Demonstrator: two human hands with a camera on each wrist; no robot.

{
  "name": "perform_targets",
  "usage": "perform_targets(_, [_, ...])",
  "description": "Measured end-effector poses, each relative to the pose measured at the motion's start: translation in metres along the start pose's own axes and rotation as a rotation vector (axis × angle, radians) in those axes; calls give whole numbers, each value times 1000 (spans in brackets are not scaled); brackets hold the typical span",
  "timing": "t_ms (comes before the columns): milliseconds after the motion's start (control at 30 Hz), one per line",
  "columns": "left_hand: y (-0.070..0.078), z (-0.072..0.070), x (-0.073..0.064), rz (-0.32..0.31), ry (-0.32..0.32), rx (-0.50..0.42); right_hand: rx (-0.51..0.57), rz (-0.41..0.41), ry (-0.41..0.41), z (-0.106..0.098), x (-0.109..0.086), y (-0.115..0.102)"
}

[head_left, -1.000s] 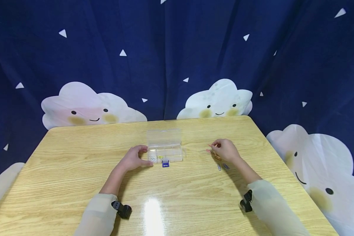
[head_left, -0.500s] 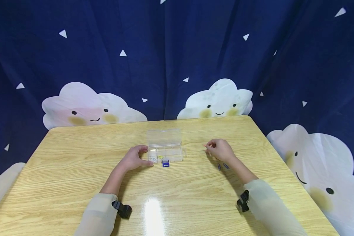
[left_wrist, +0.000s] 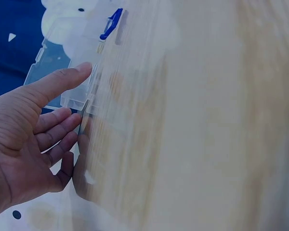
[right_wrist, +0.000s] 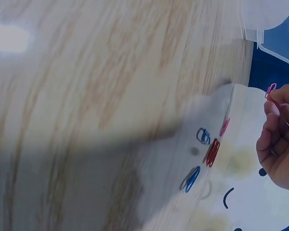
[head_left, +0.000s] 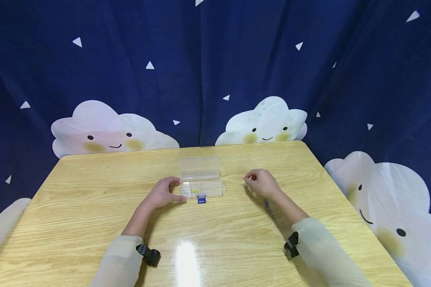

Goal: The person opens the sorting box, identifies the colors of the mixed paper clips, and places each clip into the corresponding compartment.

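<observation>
Grip [head_left: 263,183] pinches pink paperclip [right_wrist: 270,90] aloft.

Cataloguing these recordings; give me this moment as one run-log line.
left hand: holds clear box | lid: open | in box: white pieces, yellow piece | right hand: pinches pink clip | on table: blue clips, reddish clips
</observation>
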State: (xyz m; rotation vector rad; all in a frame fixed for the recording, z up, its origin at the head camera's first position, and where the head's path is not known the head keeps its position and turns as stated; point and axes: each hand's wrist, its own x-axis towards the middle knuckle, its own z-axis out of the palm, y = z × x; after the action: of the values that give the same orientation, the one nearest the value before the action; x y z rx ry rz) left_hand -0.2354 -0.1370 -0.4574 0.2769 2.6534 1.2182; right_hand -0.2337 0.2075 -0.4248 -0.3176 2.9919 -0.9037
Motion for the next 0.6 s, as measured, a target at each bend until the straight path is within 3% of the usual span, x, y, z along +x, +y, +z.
perform_targets(600, [-1, 0, -1, 13, 0, 5, -28, -42, -40, 13, 5, -21])
